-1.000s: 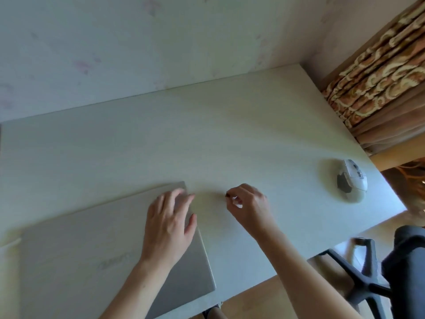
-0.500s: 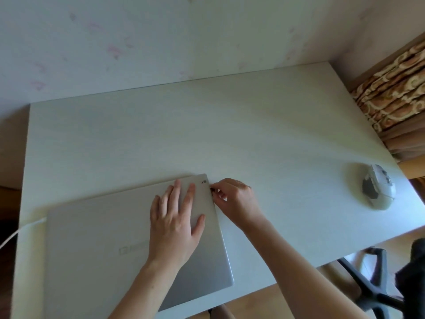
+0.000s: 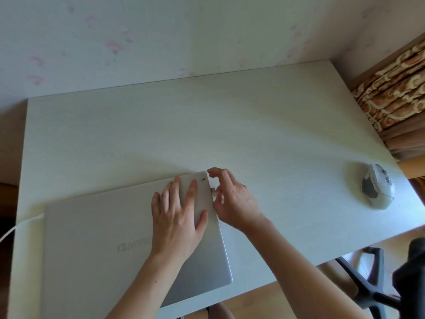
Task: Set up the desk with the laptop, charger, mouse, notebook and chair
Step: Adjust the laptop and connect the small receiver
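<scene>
Since 0.5 s ago the right hand (image 3: 232,199) has opened up: its first finger now lifts off near the back right corner of the laptop (image 3: 110,238), while its other fingers (image 3: 217,192) stay right by a tiny plug-like bit (image 3: 212,189) at the laptop's right edge. It's too small to tell if they pinch it or just touch it. Left hand (image 3: 178,217) hasn't moved much; it lies flat w/ fingers spread apart on the closed lid, near the right side, gripping nothing.

Laptop is shut and sits on the tabletop (image 3: 253,125) at the front left, logo upside down to us. White charger cable (image 3: 20,226) runs from its left edge off the tabletop's left side. Grey & white mouse (image 3: 377,187) rests well apart, near the tabletop's right edge. Black chair (image 3: 391,284) shows at the bottom right, beside the tabletop, not under it. Patterned curtain (image 3: 395,93) hangs at the right, flowery wall (image 3: 161,35) behind.
</scene>
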